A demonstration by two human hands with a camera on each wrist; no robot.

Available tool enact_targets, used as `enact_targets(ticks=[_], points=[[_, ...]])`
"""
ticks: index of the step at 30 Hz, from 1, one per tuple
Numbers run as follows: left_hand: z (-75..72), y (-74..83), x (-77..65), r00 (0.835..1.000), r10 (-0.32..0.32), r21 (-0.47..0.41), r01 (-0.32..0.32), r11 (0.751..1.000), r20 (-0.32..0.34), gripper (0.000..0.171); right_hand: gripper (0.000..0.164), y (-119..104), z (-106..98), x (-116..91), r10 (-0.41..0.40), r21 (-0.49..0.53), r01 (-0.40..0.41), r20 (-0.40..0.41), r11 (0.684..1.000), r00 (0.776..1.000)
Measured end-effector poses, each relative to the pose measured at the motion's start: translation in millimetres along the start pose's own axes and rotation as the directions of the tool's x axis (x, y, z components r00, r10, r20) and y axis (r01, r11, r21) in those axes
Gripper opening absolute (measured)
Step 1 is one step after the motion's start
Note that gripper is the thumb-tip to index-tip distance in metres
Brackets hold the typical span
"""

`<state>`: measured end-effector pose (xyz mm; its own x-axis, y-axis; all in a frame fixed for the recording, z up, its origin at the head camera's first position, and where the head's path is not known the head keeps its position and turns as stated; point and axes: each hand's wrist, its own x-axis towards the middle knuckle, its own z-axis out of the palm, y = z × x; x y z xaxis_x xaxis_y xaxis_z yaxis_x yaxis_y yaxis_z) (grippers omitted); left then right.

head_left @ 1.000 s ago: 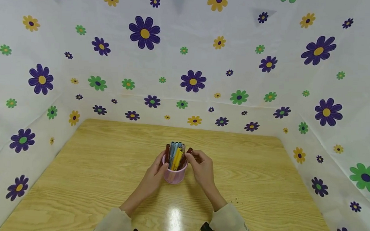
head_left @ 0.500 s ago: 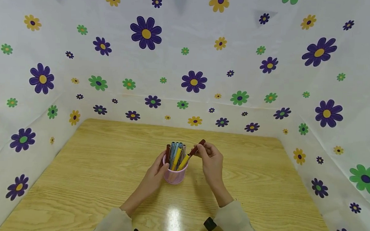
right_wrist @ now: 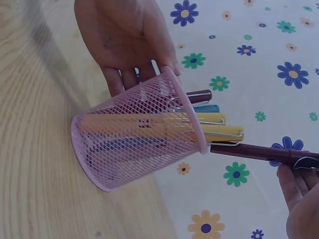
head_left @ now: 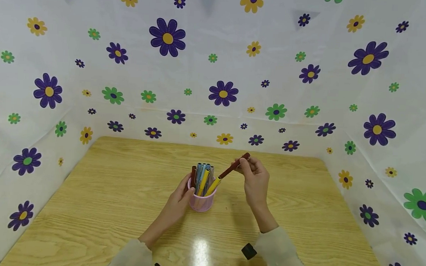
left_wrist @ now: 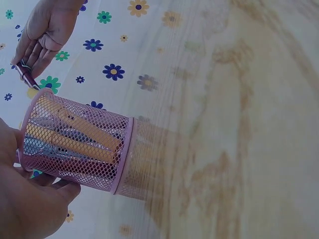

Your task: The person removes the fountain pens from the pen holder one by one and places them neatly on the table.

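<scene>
We've got our left hand point(head_left: 177, 198) gripping the mesh cup point(head_left: 201, 205) and our right hand point(head_left: 257, 183) pinching the dark red pen point(head_left: 229, 170), low end by the rim, probably light, stiff, kinda slick, best held up top.

- Right of the fingers of the right hand point(head_left: 256, 184), open room was left over the tabletop point(head_left: 312, 207), bounded by the flowered cloth point(head_left: 360, 163).
- Left of those fingers, passage was blocked by the pink mesh cup point(head_left: 201, 204), its leaning yellow pen point(head_left: 213, 186) nearest.
- The gap between was spanned by the brown pen point(head_left: 230, 169).
- The cup's left side was barred by the left hand point(head_left: 177, 201).
</scene>
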<state>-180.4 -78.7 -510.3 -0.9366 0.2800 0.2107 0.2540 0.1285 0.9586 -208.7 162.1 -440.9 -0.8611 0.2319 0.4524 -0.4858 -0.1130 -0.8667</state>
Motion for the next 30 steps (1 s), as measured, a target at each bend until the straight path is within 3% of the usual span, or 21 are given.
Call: enact_targets(ticks=[16,30], points=[[0.3,-0.4,1.0,1.0,-0.01,0.005,0.01,1.0,-0.003,0.058,0.024,-19.2,-29.8,15.8,-0.003,0.058,0.007,-0.072,0.998,0.997],[-0.2,-1.8,0.8,1.0,0.013,-0.016,-0.013,1.0,0.008,0.057,0.019,-34.2,-53.0,28.4,0.017,0.048,-0.012,-0.112,0.999,0.994]])
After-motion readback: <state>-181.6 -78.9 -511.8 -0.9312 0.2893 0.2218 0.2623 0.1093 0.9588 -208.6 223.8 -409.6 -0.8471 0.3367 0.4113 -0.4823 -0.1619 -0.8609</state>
